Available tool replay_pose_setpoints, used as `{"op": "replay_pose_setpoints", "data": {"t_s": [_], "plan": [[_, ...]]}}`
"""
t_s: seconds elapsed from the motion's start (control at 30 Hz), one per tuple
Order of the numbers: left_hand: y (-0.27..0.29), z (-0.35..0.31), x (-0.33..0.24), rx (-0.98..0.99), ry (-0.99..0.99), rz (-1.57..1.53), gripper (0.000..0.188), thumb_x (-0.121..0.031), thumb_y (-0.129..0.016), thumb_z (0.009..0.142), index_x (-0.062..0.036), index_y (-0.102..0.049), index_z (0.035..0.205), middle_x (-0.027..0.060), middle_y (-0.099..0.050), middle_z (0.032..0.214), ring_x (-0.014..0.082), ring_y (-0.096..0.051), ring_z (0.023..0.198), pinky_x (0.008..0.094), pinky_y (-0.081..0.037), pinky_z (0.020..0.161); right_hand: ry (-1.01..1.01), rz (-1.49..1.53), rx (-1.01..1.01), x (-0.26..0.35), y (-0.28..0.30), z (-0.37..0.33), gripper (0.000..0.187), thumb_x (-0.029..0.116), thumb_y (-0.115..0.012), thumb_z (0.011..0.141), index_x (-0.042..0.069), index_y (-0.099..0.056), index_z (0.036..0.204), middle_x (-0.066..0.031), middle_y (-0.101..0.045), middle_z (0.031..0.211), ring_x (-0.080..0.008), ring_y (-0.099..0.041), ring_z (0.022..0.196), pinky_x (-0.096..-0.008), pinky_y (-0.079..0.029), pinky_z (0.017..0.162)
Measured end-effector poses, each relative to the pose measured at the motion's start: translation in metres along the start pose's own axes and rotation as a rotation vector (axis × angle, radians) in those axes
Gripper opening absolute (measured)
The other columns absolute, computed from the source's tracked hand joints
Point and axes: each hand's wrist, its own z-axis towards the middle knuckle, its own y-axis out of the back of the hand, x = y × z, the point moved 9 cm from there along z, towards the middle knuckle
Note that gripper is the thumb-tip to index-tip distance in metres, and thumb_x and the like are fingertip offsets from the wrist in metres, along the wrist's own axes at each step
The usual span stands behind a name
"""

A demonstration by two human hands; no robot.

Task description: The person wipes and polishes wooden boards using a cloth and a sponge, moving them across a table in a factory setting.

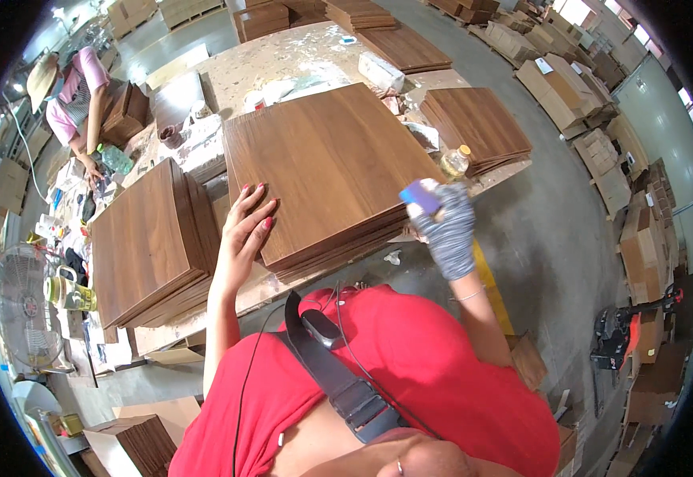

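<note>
Clenched around a small blue block [419,195], the gloved right hand [446,228] hovers beside the stacked brown wood-veneer panels [326,171] on the glue-smeared surface [283,60], left hand [244,230] flat, released, on them.

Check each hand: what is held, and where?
Right hand, gloved, grips a small blue block by its lower end. Left hand rests flat on the panel stack, holding nothing.

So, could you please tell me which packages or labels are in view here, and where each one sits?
White wrapped package: oblong, on the workbench beyond the wood panel stack.
Cardboard boxes: tan, stacked on the floor at right.
Bottle: clear, yellow cap, by the gloved right hand; label unclear.
</note>
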Motion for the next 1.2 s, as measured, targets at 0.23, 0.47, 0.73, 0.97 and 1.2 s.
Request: {"op": "replay_pose_setpoints", "data": {"t_s": [0.23, 0.47, 0.73, 0.97, 1.2], "plan": [[-0.005, 0.002, -0.002, 0.015, 0.022, -0.053, 0.035, -0.013, -0.059, 0.101, -0.0062, -0.066, 0.134, 0.0145, -0.047, 0.155, 0.0321, -0.027, 0.152, 0.0434, -0.022, 0.122, -0.013, -0.098, -0.148, -0.039, 0.034, 0.006, 0.040, 0.009, -0.085, 0.077, 0.006, -0.068, 0.113, -0.0089, -0.059, 0.098, -0.0231, -0.061, 0.088, -0.0358, -0.053, 0.082], [-0.005, 0.000, 0.000, -0.006, 0.085, -0.161, 0.033, -0.012, -0.059, 0.101, -0.0063, -0.067, 0.133, 0.0138, -0.047, 0.155, 0.0309, -0.024, 0.153, 0.0446, -0.021, 0.122, -0.458, 0.389, -0.192, -0.167, 0.025, -0.010, 0.027, 0.011, -0.075, 0.088, 0.004, -0.068, 0.114, -0.0077, -0.065, 0.100, -0.0162, -0.063, 0.089, -0.0328, -0.053, 0.080], [-0.011, 0.004, 0.005, -0.065, 0.169, -0.365, 0.030, -0.011, -0.055, 0.105, -0.0032, -0.067, 0.130, 0.0115, -0.045, 0.156, 0.0263, -0.020, 0.155, 0.0399, -0.035, 0.117, -0.652, 0.697, 0.092, -0.224, -0.132, -0.049, 0.027, 0.014, -0.060, 0.098, 0.005, -0.066, 0.122, -0.0084, -0.073, 0.111, -0.0273, -0.070, 0.098, -0.0385, -0.056, 0.089], [-0.004, 0.003, 0.011, -0.158, 0.214, -0.316, 0.027, -0.010, -0.055, 0.104, -0.0015, -0.068, 0.127, 0.0097, -0.050, 0.152, 0.0254, -0.026, 0.153, 0.0373, -0.034, 0.118, -0.756, 0.382, 0.206, -0.304, -0.216, 0.010, 0.028, 0.019, -0.058, 0.101, 0.002, -0.065, 0.122, -0.0091, -0.070, 0.115, -0.0220, -0.067, 0.101, -0.0368, -0.055, 0.089], [0.000, 0.003, 0.001, -0.149, 0.100, -0.058, 0.027, -0.010, -0.061, 0.099, -0.0036, -0.070, 0.124, 0.0118, -0.058, 0.145, 0.0292, -0.037, 0.147, 0.0442, -0.027, 0.121, -0.509, -0.296, 0.318, -0.368, -0.229, -0.011, 0.028, 0.019, -0.057, 0.101, 0.002, -0.065, 0.122, -0.0095, -0.069, 0.116, -0.0217, -0.066, 0.102, -0.0370, -0.055, 0.089]]}}
